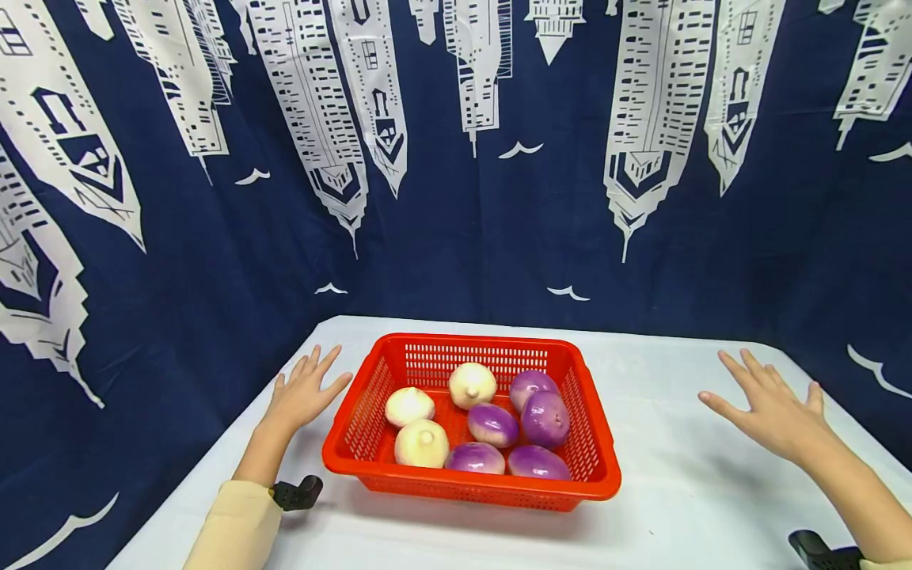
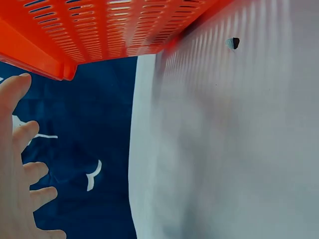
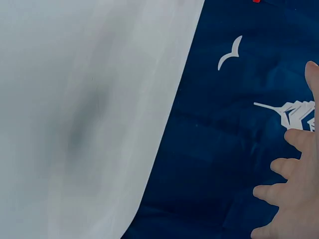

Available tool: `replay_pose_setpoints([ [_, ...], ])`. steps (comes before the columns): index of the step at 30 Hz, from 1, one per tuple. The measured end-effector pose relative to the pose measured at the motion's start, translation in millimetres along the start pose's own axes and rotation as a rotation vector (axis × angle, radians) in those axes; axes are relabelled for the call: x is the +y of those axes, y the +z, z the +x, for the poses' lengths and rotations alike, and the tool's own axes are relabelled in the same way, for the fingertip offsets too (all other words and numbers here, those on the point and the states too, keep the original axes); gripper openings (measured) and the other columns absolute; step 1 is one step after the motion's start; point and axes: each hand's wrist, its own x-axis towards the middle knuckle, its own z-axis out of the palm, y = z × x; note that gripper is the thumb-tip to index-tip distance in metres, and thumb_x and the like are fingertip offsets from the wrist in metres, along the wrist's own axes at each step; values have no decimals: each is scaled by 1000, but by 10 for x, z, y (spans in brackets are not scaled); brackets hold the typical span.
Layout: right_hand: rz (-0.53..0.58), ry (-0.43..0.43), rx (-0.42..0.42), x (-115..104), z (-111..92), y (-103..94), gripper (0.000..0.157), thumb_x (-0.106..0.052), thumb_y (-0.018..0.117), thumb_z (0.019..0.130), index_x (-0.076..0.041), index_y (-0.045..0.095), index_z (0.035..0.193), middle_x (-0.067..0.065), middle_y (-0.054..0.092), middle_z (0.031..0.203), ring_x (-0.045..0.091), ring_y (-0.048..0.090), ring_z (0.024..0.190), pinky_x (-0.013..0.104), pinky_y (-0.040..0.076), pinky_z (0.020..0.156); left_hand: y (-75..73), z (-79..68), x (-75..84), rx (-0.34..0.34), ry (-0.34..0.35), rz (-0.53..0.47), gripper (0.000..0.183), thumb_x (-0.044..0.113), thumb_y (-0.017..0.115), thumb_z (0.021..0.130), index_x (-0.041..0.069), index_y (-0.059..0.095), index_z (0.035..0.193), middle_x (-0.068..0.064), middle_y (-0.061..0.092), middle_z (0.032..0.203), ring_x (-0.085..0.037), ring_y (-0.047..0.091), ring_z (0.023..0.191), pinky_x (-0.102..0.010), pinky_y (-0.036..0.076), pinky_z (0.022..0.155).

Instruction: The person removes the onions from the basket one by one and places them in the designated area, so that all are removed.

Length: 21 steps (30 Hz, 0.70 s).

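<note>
Both the left grip (image 1: 299, 398) and right grip (image 1: 778, 416) hover splayed wide, empty — red basket (image 1: 470, 480) between.

Curtained-off booth resembling a small recording set, wider room type unclear, navy fabric (image 1: 484, 229) with upside-down white buildings (image 1: 655, 87) and gulls (image 1: 568, 294) across the upper frame, white worktop (image 1: 677, 499) below, black wrist camera (image 1: 298, 494) lower left.
</note>
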Motion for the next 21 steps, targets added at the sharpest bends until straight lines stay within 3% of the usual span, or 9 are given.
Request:
replay_pose_setpoints([
  [7,0,-5,3,-36,-15,-2,84,-59,40,86,-9,8,145,32,3,145,56,5,128,73,-16,90,1,-26,-33,-4,-15,-27,73,65,29,85,24,20,145,-20,12,150,-44,15,134,-70,9,99],
  [13,-14,2,27,-59,-34,-15,84,-59,41,85,-7,12,144,32,7,144,55,8,128,72,-15,92,-2,-4,-23,-2,-6,-128,71,63,30,86,23,20,145,-21,13,150,-47,19,132,-71,15,96],
  [21,-22,10,54,-125,-44,-10,83,-60,41,85,-6,16,143,33,13,143,55,15,126,71,-13,94,21,-19,-21,-25,-7,-278,68,60,31,89,23,21,145,-18,12,151,-46,14,135,-71,14,97],
])
